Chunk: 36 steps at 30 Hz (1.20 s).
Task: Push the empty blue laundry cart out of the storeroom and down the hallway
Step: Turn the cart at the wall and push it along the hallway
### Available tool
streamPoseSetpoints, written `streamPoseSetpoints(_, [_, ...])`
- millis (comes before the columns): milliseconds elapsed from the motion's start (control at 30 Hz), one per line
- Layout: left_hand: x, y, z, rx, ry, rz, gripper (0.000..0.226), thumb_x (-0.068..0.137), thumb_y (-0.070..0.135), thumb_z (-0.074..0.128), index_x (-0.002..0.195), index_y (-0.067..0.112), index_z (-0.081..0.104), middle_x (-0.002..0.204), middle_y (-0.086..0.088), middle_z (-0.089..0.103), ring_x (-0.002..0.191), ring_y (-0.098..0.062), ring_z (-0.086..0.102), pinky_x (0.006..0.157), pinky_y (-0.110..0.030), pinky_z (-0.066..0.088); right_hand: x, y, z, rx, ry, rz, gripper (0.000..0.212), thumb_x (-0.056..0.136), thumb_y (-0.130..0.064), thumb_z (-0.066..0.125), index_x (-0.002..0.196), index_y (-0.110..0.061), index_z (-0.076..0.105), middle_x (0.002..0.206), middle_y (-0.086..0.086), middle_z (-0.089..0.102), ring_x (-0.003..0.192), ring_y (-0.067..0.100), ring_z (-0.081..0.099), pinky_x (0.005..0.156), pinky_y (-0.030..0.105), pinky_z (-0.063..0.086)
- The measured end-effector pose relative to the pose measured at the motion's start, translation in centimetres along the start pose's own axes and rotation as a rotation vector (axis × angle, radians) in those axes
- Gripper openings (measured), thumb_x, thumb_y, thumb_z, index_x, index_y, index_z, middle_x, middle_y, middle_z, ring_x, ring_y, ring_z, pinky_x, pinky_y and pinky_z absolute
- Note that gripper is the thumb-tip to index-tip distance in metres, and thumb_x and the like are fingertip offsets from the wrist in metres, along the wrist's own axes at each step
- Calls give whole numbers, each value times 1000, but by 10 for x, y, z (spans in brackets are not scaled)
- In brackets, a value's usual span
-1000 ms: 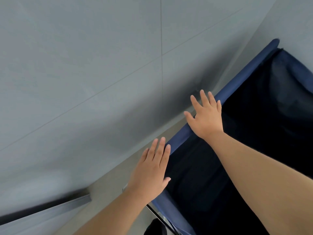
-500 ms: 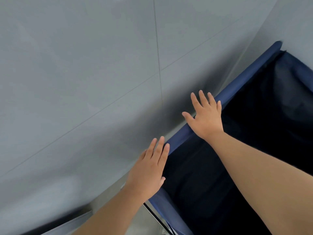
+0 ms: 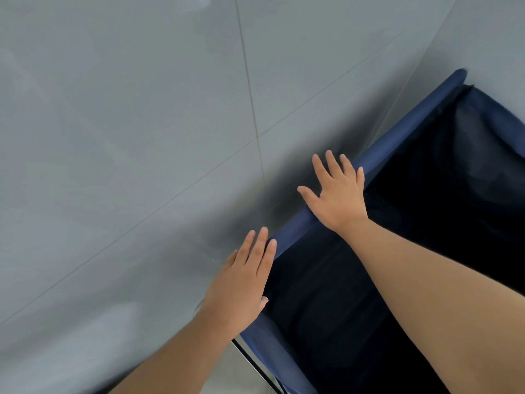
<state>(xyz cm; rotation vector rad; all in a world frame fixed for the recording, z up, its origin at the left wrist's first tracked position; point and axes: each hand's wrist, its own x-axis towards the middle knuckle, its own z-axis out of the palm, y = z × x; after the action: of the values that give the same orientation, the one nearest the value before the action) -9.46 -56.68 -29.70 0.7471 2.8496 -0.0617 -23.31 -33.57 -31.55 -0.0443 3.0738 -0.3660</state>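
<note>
We have both palms laid flat on the top rail [image 3: 397,143] of the blue laundry cart [image 3: 426,251], and that rail is the landmark for everything here. It runs as 1 long line from near our body up and away to the far right corner, with the grey tiled wall [image 3: 142,137] lying just beside it along its whole outer side. Our left hand [image 3: 241,282] rests on the near end of the rail, fingers straight and close together, gripping nothing. Our right hand [image 3: 338,191] sits further along the same rail, fingers spread wide with the thumb out toward the wall, also pressing rather than clasping. The cart's dark fabric well, empty as far as we can see, opens on the inner side of the rail, under our right forearm. We judge that the push must run along the rail's length, and that with 2 open palms the cart could scrape the wall or slip from under us
</note>
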Motion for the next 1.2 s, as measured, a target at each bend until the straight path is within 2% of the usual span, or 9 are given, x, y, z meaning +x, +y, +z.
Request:
streamPoseSetpoints(200, [1, -2, 0, 11, 36, 13, 128, 52, 55, 88, 148, 0, 25, 153, -24, 38, 137, -39, 46, 98, -44, 49, -2, 2, -10, -12, -72, -43, 88, 91, -77, 23, 160, -26, 8, 170, 9, 5, 156, 33, -1, 121, 59, 3])
streamPoseSetpoints(400, [-4, 15, -2, -29, 97, -152, 105, 60, 57, 82, 142, 3, 46, 147, -23, 48, 133, -42, 50, 97, -55, 50, -68, 46, -16, -59, -51, -153, 87, 92, -79, 18, 159, -23, 21, 170, 7, 3, 157, 27, -6, 123, 53, 2])
streamPoseSetpoints(567, [-3, 42, 4, -89, 96, -407, 105, 63, 60, 78, 143, 2, 43, 149, -25, 44, 134, -46, 47, 96, -57, 47, -51, 123, -38, -84, -65, -22, 93, 86, -84, 11, 160, -28, 12, 170, 7, -5, 156, 29, -9, 123, 55, 3])
streamPoseSetpoints(667, [1, 53, 7, -83, 74, -502, 107, 63, 66, 73, 145, 6, 40, 149, -23, 44, 133, -44, 47, 91, -57, 45, 0, 140, -54, -121, -39, -86, 92, 85, -86, 9, 159, -32, 6, 170, 5, -9, 156, 29, -10, 124, 55, 4])
streamPoseSetpoints(767, [3, 53, 9, -58, 77, -522, 105, 63, 68, 65, 144, 7, 38, 146, -21, 47, 130, -43, 49, 87, -56, 46, 47, 139, -61, -88, -23, -103, 90, 86, -85, 10, 159, -33, 8, 170, 5, -6, 156, 28, -10, 124, 53, 2])
streamPoseSetpoints(833, [0, 51, 12, -38, 60, -530, 104, 63, 67, 66, 144, 8, 37, 145, -20, 49, 130, -42, 50, 87, -55, 46, 65, 133, -56, -85, -98, -112, 89, 86, -84, 9, 159, -34, 10, 171, 5, -3, 156, 29, -9, 124, 53, 2])
streamPoseSetpoints(900, [-4, 50, 14, -33, 62, -528, 105, 63, 64, 71, 144, 7, 37, 144, -20, 50, 129, -42, 50, 87, -55, 47, 68, 126, -48, -89, -168, -117, 87, 87, -83, 11, 159, -35, 12, 171, 5, -1, 156, 30, -10, 124, 53, 2])
streamPoseSetpoints(1000, [-11, 49, 15, -30, 52, -539, 108, 62, 60, 77, 145, 6, 35, 143, -20, 50, 127, -42, 50, 87, -56, 48, 63, 120, -42, -49, -164, -129, 87, 87, -83, 13, 159, -36, 12, 171, 5, 0, 156, 32, -10, 124, 53, 2])
streamPoseSetpoints(1200, [-26, 42, 14, -42, 49, -536, 105, 62, 58, 71, 145, 4, 35, 142, -23, 50, 126, -45, 51, 86, -57, 49, 60, 103, -40, -50, -163, -154, 91, 83, -86, 9, 159, -35, 11, 171, 6, -1, 156, 32, -11, 123, 53, 1])
